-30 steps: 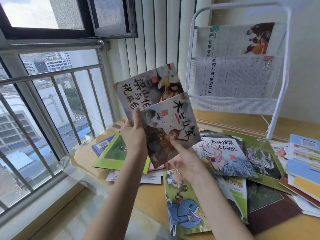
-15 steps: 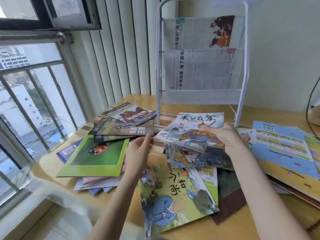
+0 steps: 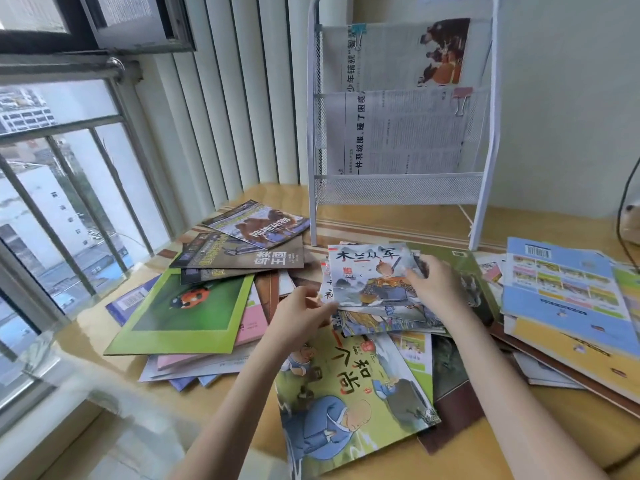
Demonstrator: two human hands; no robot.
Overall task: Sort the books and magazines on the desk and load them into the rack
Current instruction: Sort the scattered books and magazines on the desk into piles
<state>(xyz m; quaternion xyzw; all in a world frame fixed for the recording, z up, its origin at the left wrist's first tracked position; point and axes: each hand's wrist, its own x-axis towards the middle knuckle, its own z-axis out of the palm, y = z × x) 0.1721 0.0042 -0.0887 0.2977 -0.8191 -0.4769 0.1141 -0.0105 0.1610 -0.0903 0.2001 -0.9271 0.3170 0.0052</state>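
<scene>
Two papers sit in the rack (image 3: 401,188); our hands (image 3: 367,296) grip small storybooks (image 3: 375,278); many more litter the table (image 3: 433,223).

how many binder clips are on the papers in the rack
2. A blue binder clip sits at the top left corner of the upper newspaper; a pink binder clip sits at the top right of the lower newspaper. Others may be hidden behind.
</scene>
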